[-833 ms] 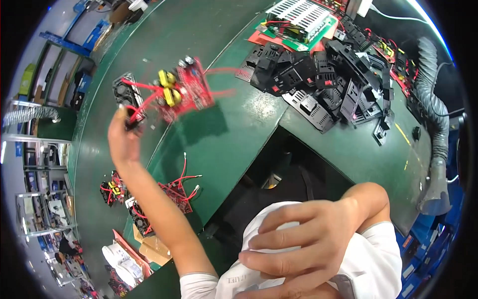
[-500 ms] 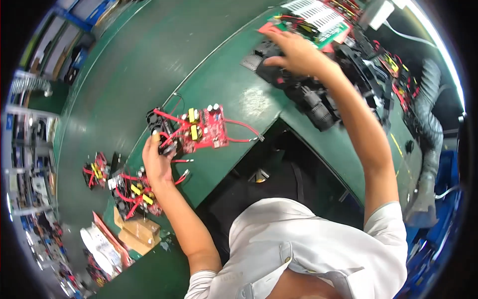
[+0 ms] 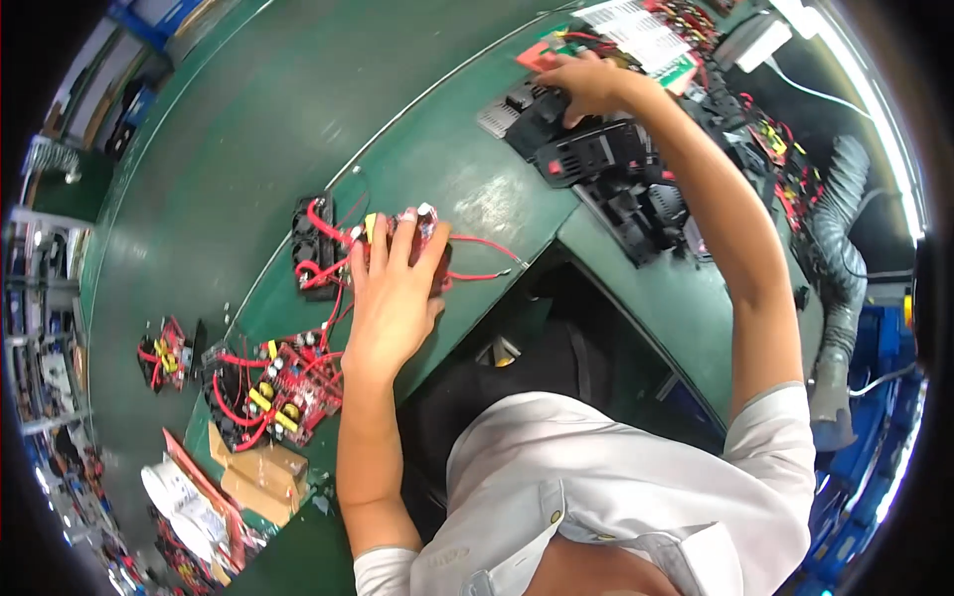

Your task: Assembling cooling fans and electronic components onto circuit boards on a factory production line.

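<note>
— What sits closest to the person?

— At the near left of the green table lies a cardboard box, and just beyond it a red circuit board with yellow parts and red wires. A smaller red board lies further left, apart from it.

— And the left hand?

— The left hand lies flat, fingers spread, pressing down on a red circuit board with wires near the table's inner edge. It covers most of that board and is not closed around it. Black fans joined by red wires sit touching that board's left side.

— Where is the right hand?

— Stretched far out, across the gap in the table. The right hand rests on top of a black plastic housing in a heap of similar black housings; the fingers curl over its far edge, but I cannot tell whether they grip it.

— Beyond that?

— A white finned panel with red wiring, and to the far right a grey ribbed hose.
</note>
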`<action>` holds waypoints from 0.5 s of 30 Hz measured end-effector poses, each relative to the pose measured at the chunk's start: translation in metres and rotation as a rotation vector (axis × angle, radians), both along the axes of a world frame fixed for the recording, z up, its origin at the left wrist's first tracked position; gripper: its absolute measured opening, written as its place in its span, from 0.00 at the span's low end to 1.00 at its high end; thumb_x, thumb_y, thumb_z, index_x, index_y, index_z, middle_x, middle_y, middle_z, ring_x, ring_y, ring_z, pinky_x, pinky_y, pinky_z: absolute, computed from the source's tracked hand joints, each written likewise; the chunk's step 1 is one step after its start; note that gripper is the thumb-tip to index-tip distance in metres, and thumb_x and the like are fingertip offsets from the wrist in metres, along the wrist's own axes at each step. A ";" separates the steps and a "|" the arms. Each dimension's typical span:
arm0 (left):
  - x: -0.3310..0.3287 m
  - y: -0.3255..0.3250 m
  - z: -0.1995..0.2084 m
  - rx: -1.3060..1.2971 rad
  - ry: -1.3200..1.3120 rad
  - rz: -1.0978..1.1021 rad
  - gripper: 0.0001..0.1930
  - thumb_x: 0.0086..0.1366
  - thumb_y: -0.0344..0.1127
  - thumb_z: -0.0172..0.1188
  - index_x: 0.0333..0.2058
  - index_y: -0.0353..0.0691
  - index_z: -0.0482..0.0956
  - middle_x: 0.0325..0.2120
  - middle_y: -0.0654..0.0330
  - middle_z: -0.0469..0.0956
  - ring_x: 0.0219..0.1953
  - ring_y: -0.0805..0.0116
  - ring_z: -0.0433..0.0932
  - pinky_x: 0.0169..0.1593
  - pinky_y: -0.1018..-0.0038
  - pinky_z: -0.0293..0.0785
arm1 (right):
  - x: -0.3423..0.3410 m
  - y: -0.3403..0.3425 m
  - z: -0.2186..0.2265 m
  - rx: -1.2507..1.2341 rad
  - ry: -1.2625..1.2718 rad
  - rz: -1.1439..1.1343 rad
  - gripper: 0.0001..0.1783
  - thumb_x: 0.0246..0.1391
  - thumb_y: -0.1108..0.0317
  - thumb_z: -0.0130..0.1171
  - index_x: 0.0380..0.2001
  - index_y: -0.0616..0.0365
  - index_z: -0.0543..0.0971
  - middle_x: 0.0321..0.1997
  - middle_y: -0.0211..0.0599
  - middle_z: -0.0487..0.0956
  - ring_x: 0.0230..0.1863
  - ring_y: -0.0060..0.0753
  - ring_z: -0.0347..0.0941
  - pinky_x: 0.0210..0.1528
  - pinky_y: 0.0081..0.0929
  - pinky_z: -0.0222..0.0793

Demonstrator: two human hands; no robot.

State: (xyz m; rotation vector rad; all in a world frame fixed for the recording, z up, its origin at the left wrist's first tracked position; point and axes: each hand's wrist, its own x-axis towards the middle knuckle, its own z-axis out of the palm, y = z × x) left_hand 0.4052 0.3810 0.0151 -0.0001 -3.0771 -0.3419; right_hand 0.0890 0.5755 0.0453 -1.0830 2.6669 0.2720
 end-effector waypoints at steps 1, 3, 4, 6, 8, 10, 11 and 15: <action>-0.005 -0.002 -0.007 -0.023 -0.042 -0.019 0.42 0.48 0.31 0.74 0.64 0.49 0.67 0.65 0.48 0.62 0.68 0.39 0.58 0.67 0.42 0.55 | 0.000 0.000 0.001 0.002 -0.007 0.014 0.46 0.34 0.61 0.76 0.63 0.40 0.73 0.69 0.36 0.62 0.67 0.54 0.58 0.63 0.59 0.60; -0.013 -0.009 -0.016 0.020 0.002 -0.030 0.41 0.48 0.33 0.75 0.63 0.48 0.68 0.65 0.49 0.62 0.68 0.39 0.58 0.68 0.44 0.53 | 0.000 0.007 -0.002 -0.033 -0.007 0.045 0.43 0.36 0.63 0.75 0.60 0.46 0.73 0.66 0.44 0.62 0.68 0.54 0.56 0.65 0.57 0.59; -0.018 -0.010 -0.020 0.021 0.031 -0.002 0.39 0.50 0.36 0.75 0.62 0.47 0.69 0.65 0.48 0.62 0.67 0.38 0.59 0.67 0.46 0.54 | -0.001 0.015 -0.001 -0.134 0.003 0.072 0.42 0.36 0.63 0.75 0.59 0.49 0.73 0.65 0.44 0.62 0.67 0.53 0.57 0.65 0.55 0.59; -0.027 -0.011 -0.026 -0.018 0.092 0.044 0.37 0.52 0.39 0.74 0.62 0.44 0.70 0.65 0.48 0.63 0.66 0.38 0.60 0.67 0.47 0.56 | 0.003 0.027 0.006 -0.292 0.023 0.095 0.38 0.39 0.65 0.74 0.57 0.54 0.72 0.60 0.46 0.66 0.64 0.51 0.62 0.62 0.46 0.63; -0.034 -0.007 -0.028 -0.031 0.133 0.058 0.37 0.53 0.40 0.73 0.62 0.42 0.69 0.64 0.45 0.63 0.66 0.38 0.61 0.66 0.47 0.56 | 0.006 0.041 0.010 -0.593 0.048 0.160 0.34 0.43 0.67 0.71 0.56 0.56 0.72 0.54 0.46 0.70 0.59 0.49 0.67 0.60 0.40 0.65; -0.038 -0.007 -0.028 0.098 0.226 0.118 0.38 0.53 0.40 0.73 0.62 0.40 0.69 0.63 0.42 0.63 0.65 0.36 0.61 0.65 0.45 0.58 | 0.031 0.038 0.015 -0.869 0.174 0.164 0.28 0.48 0.71 0.67 0.53 0.59 0.72 0.45 0.44 0.77 0.49 0.44 0.76 0.53 0.35 0.71; -0.044 -0.010 -0.025 0.303 0.309 0.075 0.39 0.55 0.38 0.73 0.64 0.39 0.67 0.63 0.44 0.65 0.64 0.40 0.65 0.63 0.49 0.64 | 0.048 0.034 0.022 -0.977 0.129 0.093 0.25 0.50 0.72 0.66 0.52 0.60 0.73 0.42 0.42 0.79 0.45 0.41 0.78 0.50 0.34 0.73; -0.057 -0.010 -0.004 1.461 0.231 0.086 0.43 0.62 0.37 0.69 0.70 0.39 0.54 0.60 0.48 0.67 0.59 0.54 0.72 0.59 0.65 0.73 | 0.110 0.020 0.010 -1.157 -0.484 -0.073 0.15 0.57 0.72 0.63 0.47 0.64 0.76 0.37 0.30 0.80 0.39 0.16 0.74 0.43 0.20 0.71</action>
